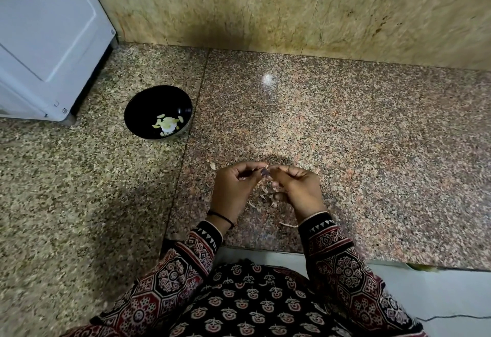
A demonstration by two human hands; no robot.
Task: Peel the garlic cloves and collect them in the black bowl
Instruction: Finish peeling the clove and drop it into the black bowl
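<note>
Garlic clove (265, 170), mostly hidden, pinched between fingertips of left hand (233, 190) and right hand (299, 190); both curl tight, likely for nail purchase on skin. Skin scraps (265, 198) directly under grip. Black bowl (148, 100) holding peeled cloves (167, 124) sits well left of grip.

Home kitchen.
Granite table (345, 124), stone-tiled wall (265, 4), white appliance (45, 31) at left, peeled garlic cloves (167, 123) in a black bowl (144, 103).
</note>
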